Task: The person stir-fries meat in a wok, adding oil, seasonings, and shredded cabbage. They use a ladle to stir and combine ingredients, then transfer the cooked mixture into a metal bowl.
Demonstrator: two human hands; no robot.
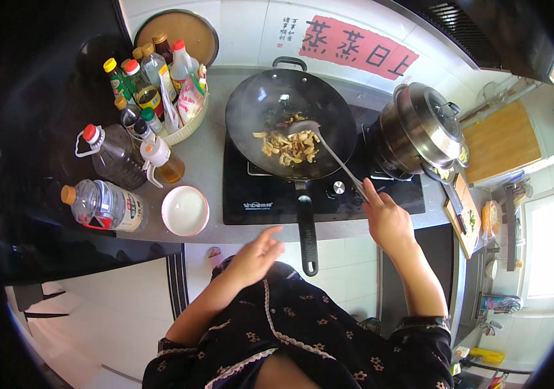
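My right hand (pixel 389 219) is closed around the handle of a metal spatula (pixel 335 158), whose head rests over the food in a dark wok (pixel 243 109). Pale and browned sliced pieces (pixel 289 146) lie in the wok's bottom, with some steam above. The wok stands on a black glass gas hob (pixel 262 194), its long black handle (pixel 307 233) pointing toward me. My left hand (pixel 260 255) hovers in front of the counter edge, left of that handle, fingers apart and holding nothing. A white bowl with a red rim (pixel 185 211) sits left of the hob.
Left stand a basket (pixel 192 124) of seasoning bottles, a large plastic jug (pixel 116 155), an oil dispenser (pixel 165 163) and a clear bottle (pixel 107 206). A lidded steel pot (pixel 415 129) occupies the right burner. Beyond it, a knife (pixel 454 209) lies on a cutting board (pixel 466 233) with chopped greens.
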